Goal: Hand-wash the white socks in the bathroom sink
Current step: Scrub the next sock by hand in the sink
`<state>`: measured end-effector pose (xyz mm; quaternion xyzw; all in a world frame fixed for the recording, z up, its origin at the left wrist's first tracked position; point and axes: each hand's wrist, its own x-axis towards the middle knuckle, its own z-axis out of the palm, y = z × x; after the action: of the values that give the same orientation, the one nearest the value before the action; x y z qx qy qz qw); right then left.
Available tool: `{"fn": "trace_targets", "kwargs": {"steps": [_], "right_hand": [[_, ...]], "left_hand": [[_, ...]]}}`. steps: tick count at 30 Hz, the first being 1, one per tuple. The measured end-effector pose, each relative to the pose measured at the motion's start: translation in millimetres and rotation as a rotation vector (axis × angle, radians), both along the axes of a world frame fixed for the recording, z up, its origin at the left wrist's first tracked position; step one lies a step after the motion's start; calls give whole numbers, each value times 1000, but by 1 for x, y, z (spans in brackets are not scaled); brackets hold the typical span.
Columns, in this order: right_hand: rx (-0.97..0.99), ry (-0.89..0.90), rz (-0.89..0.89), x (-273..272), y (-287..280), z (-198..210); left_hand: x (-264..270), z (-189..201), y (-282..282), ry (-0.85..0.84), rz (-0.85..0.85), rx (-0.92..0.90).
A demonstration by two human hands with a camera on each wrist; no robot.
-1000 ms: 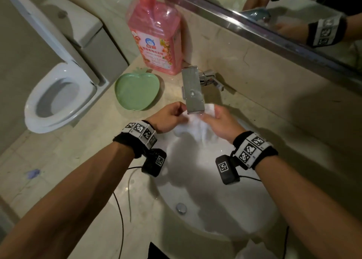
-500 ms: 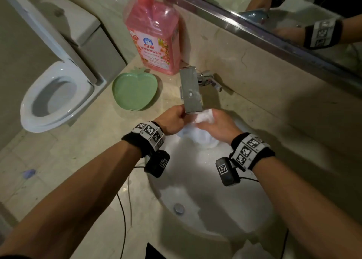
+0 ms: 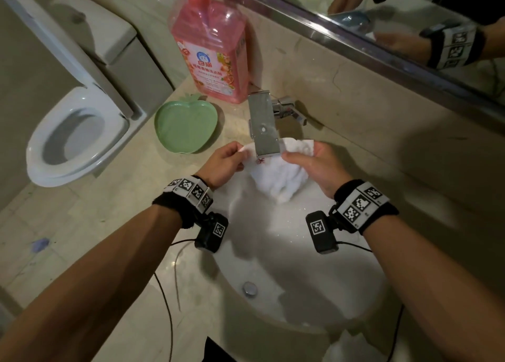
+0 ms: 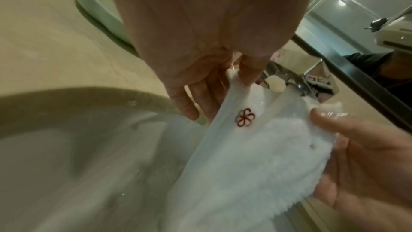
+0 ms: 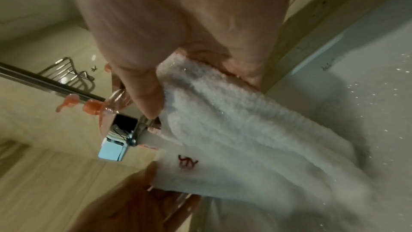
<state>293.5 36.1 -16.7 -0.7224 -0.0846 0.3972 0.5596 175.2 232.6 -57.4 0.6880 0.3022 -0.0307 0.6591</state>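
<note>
Left hand (image 3: 226, 162) and right hand (image 3: 314, 167) each pinch the white sock (image 3: 278, 178), stretched sideways beneath the faucet (image 3: 263, 126), its body drooping into the sink (image 3: 300, 293)

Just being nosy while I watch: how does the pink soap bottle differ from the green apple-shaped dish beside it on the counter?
The pink soap bottle stands upright and tall; the green apple-shaped dish lies flat and shallow. The bottle is see-through with a printed label and a pump top; the dish is opaque and plain. The bottle stands against the wall behind the faucet; the dish sits nearer the counter's edge. Both rest on the beige counter, untouched by either hand.
</note>
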Motion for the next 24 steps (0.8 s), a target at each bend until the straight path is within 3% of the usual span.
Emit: {"fn": "trace_targets", "kwargs": {"steps": [8, 17, 24], "right_hand": [[-120, -104, -83, -3, -2, -14], [-233, -144, 35, -5, 3, -35], [-424, -225, 1, -3, -6, -36]], "left_hand": [[-28, 23, 17, -61, 42, 44], [-46, 68, 40, -97, 114, 163], [-56, 82, 50, -43, 193, 205]]}}
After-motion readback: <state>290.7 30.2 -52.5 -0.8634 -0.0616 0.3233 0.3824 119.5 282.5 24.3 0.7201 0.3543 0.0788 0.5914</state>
